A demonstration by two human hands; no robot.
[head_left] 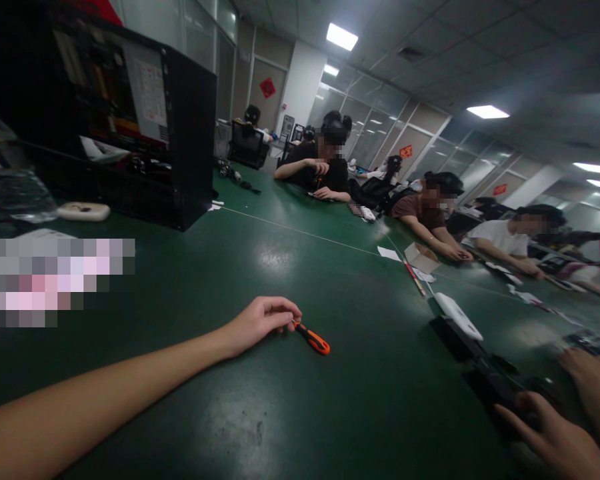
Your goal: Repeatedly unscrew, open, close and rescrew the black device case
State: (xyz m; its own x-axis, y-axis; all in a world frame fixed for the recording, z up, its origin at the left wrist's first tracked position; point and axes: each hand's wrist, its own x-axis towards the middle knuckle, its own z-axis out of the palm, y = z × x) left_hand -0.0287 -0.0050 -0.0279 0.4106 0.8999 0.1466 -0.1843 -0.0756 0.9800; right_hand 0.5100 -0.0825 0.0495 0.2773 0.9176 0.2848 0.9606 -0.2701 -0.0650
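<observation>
My left hand (265, 325) rests on the green tabletop, its fingers closed round the shaft end of an orange and black screwdriver (314, 339). The screwdriver's handle points away to the right and its tip is hidden in my fingers. At the lower right, my right hand (563, 433) curls round something dark, with the thumb stretched toward the left. Shadow and blur hide what that dark thing is. Just ahead of this hand lie long black pieces (453, 339), with a white oblong object (457, 316) alongside them.
An opened black computer case (193, 133) stands at the left, near a clear plastic bottle (17, 177) and a white oval object (84, 212). A co-worker's hands (587, 377) are close beyond my right hand. A small cardboard box (421, 257) sits farther back; several people work around the table.
</observation>
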